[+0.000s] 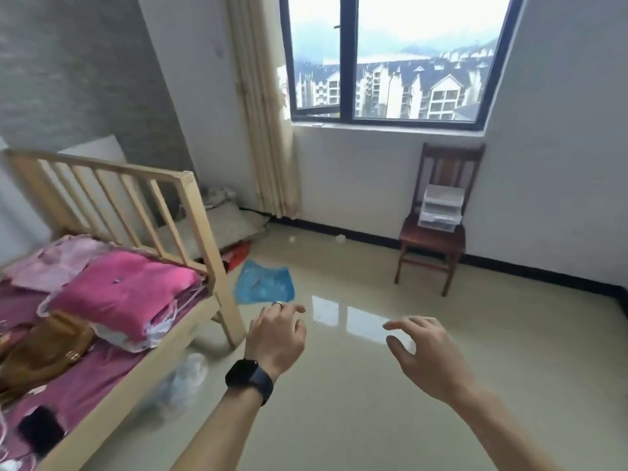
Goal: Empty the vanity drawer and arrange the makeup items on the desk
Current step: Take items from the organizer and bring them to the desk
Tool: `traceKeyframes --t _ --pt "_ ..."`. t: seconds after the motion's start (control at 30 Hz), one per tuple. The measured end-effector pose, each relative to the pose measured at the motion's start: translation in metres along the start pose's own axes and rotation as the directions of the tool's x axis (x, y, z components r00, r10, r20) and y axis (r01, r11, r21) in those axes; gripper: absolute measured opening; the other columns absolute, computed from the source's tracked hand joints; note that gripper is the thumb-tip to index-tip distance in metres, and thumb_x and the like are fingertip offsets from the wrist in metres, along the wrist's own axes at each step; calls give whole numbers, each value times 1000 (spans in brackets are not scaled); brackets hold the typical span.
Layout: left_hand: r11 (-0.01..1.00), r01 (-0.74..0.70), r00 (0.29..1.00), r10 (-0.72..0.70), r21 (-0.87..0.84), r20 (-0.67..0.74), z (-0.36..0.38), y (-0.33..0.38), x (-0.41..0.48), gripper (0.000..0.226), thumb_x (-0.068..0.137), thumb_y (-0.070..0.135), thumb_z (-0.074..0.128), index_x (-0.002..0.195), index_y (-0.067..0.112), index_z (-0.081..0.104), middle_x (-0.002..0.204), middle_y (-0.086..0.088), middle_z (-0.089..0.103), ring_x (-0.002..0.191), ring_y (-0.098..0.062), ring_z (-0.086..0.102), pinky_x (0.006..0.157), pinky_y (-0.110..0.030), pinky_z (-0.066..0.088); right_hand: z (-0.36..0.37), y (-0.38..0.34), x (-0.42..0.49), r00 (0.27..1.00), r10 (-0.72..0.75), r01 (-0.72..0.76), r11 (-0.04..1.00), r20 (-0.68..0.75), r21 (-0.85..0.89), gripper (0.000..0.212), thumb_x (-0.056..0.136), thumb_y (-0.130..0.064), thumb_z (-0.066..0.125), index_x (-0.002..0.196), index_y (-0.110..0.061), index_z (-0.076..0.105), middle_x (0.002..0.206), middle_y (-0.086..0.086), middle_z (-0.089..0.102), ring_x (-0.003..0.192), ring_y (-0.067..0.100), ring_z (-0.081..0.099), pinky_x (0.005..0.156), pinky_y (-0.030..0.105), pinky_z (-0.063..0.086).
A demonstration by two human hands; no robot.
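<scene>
A small clear plastic drawer unit [440,208] with stacked drawers stands on the seat of a dark wooden chair [433,239] against the far wall under the window. Its contents are too small to tell. My left hand [277,333] reaches forward over the floor, fingers loosely bent, holding nothing; it wears a ring and a black watch on the wrist. My right hand [419,351] is also stretched forward with relaxed, spread fingers and holds nothing. Both hands are far from the chair. No desk is in view.
A wooden bed frame [190,212] with pink bedding [125,290] and a brown bag [40,351] fills the left. A blue cloth [265,282] and a plastic bag [185,379] lie on the glossy tile floor. Curtain [268,130] hangs by the window.
</scene>
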State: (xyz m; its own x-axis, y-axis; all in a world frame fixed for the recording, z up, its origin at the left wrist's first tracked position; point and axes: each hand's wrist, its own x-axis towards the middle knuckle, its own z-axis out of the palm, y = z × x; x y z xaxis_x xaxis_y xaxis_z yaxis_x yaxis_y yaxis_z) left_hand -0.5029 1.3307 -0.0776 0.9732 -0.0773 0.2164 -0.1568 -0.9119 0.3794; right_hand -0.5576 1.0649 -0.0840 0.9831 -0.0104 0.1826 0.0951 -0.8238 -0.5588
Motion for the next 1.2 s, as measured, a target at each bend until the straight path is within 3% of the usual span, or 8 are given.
traceKeyframes --t 0.17,0.6,0.83,0.97,1.2 --pt "993 -112 990 114 -23 84 28 33 126 29 96 31 51 123 31 62 116 5 64 113 -17 56 96 -32 40 -35 35 81 990 92 -94 995 -106 -19 19 95 -34 63 112 -38 68 110 -31 57 117 1 45 90 17 33" --pt "942 -324 928 334 -85 163 134 176 389 31 93 26 54 122 31 62 121 4 63 116 -19 54 97 -32 41 -107 171 277 922 258 -266 964 -288 9 21 92 -33 66 113 -35 69 109 -24 60 111 7 49 89 18 31" --pt "948 -291 933 311 -127 183 196 251 517 32 92 28 54 122 34 64 120 4 63 111 -21 58 92 -32 46 -135 274 393 920 317 -320 947 -231 22 26 95 -35 63 121 -34 67 118 -17 63 116 9 49 91 18 31" --pt "945 -283 932 311 -162 186 234 281 578 28 93 29 53 118 34 65 115 5 64 108 -21 58 91 -34 47 -143 324 451 919 338 -337 941 -202 38 25 95 -36 63 120 -36 66 114 -22 61 108 3 45 90 20 32" --pt "953 -264 912 297 -151 282 333 314 690 29 95 32 49 121 35 62 118 8 64 111 -19 57 92 -33 47 -134 416 561 912 396 -395 918 -108 31 26 96 -39 59 122 -39 62 117 -23 60 113 2 47 91 19 34"
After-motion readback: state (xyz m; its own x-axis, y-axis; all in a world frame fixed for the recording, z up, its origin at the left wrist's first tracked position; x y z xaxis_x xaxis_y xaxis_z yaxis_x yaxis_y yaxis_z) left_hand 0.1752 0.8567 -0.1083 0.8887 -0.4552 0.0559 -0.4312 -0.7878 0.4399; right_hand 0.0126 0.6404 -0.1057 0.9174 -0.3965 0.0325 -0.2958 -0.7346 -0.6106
